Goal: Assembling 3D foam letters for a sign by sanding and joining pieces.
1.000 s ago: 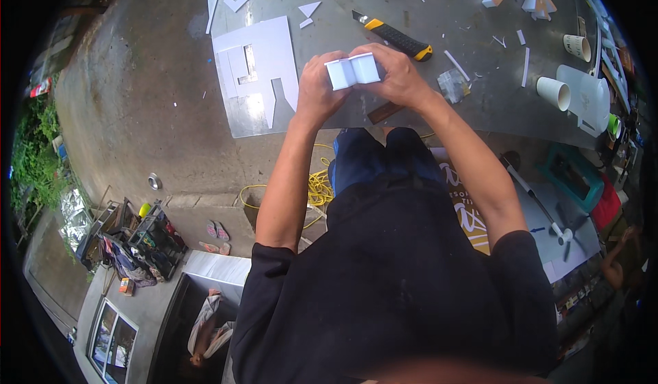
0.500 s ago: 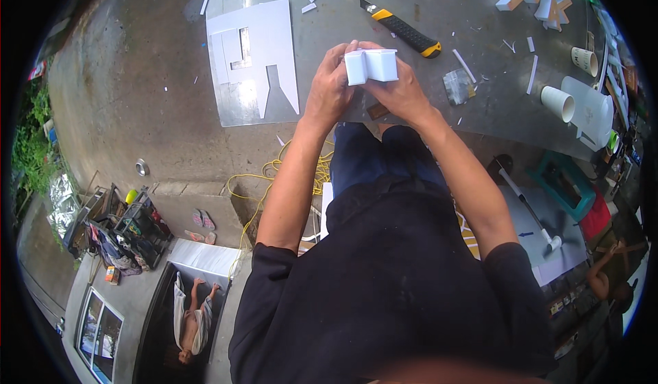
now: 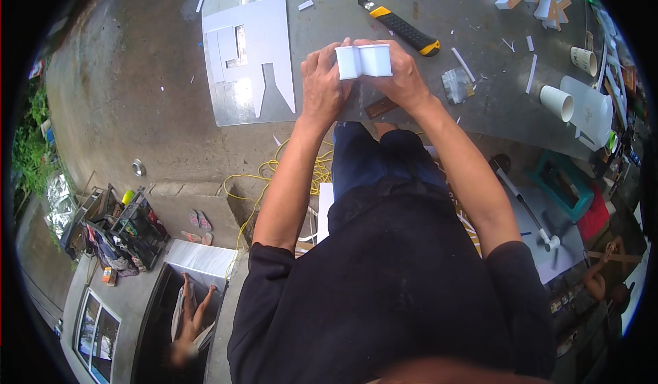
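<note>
Both hands hold a small white boxy piece with a notch down its front (image 3: 374,61), raised over the grey metal table. My left hand (image 3: 321,82) is closed on its left side, and my right hand (image 3: 406,81) grips the right side; some fingertips are hidden behind it. Beyond my right hand lies a black and yellow utility knife (image 3: 403,30) with its blade out. A white sheet with cut-outs (image 3: 279,38) rests left of my hands. Just below the right hand is a flat brown strip (image 3: 380,108).
Thin white offcuts (image 3: 462,65) and a small clear packet (image 3: 456,85) lie to the right. Farther right are paper cups (image 3: 556,103), a translucent container (image 3: 588,113) and several white-and-tan blocks (image 3: 510,0). Yellow cord (image 3: 274,171) lies below the table edge. Other people are at lower left and lower right.
The white piece and both hands have shifted slightly left, and the piece is turned a little, showing more of its front. More of the brown strip shows. The person at lower left has moved.
</note>
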`<state>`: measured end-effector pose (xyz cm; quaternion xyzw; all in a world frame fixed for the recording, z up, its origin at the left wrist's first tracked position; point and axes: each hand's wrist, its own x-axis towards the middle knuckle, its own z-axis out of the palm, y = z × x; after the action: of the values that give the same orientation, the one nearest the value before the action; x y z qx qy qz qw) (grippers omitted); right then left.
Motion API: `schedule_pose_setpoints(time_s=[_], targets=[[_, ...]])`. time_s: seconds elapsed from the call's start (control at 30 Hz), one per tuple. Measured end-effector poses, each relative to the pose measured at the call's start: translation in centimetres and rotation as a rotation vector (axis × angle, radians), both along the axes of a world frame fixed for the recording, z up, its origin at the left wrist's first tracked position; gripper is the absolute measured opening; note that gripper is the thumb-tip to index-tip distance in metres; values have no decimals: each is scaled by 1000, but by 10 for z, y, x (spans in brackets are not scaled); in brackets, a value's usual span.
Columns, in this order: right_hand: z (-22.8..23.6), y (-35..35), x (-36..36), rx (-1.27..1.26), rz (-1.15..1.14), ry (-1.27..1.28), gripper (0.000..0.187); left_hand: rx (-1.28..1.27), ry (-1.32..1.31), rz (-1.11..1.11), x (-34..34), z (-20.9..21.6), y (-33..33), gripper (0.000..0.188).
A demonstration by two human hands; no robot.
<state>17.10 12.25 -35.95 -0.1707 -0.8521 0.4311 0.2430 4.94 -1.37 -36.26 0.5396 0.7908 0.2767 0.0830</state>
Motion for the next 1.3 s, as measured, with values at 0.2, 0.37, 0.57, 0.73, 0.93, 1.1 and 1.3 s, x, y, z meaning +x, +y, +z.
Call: schedule_pose_setpoints(time_s=[0.2, 0.37, 0.57, 0.73, 0.93, 1.1, 1.3], targets=[[4, -1, -2, -46, -32, -27, 42, 159, -119, 187, 33, 3, 3, 71], [6, -3, -6, 45, -99, -5, 37, 285, -35, 363, 39, -13, 25, 51], [21, -15, -24, 18, -149, 6, 36, 523, 30, 462, 27, -19, 25, 25], [7, -12, -35, 57, -167, 14, 43, 457, -11, 549, 20, -32, 29, 15], [12, 3, -21, -24, 60, -119, 60, 402, -103, 648, 22, -34, 31, 20], [22, 10, -6, -147, 189, -173, 75, 263, -29, 645, 22, -30, 29, 21], [26, 7, -12, -113, 137, -232, 76, 368, -81, 609, 21, -25, 32, 22]])
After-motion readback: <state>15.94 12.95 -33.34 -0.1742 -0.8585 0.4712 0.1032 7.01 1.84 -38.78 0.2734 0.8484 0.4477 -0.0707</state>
